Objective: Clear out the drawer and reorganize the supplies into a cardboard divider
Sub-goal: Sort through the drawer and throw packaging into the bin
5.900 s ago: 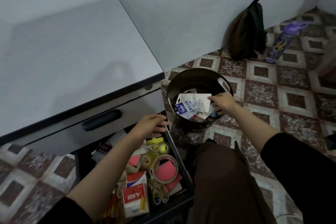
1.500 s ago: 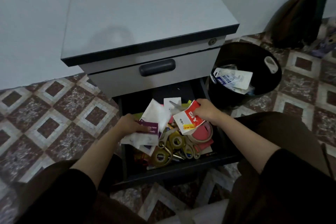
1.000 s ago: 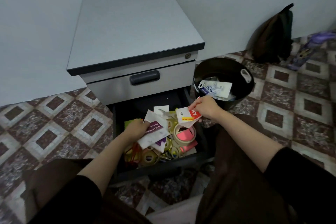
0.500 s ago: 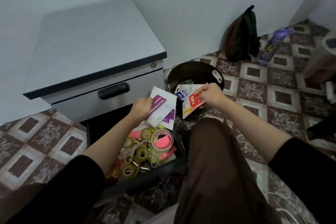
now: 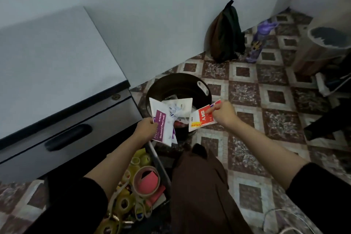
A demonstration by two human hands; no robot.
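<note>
the left hand (image 5: 145, 126) pinches white-and-purple pencil lead packets (image 5: 162, 125) at frame centre, over the near rim of the black bin (image 5: 206, 89). the right hand (image 5: 224, 113) pinches a red diy packet (image 5: 202, 118) over the bin's right edge. to drop cleanly, both should likely move further over the opening before letting go. the open drawer (image 5: 158, 165), lower centre, holds tape rolls (image 5: 146, 181).

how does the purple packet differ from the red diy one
The purple packet is purple and white and reads Mechanical Pencil Leads; the DIY packet is red and white with a yellow strip. The left hand grips the purple packet with more white sheets behind it, while the right hand pinches the DIY packet alone. Both are flat card packs held up by the near rim of the black bin.
</note>
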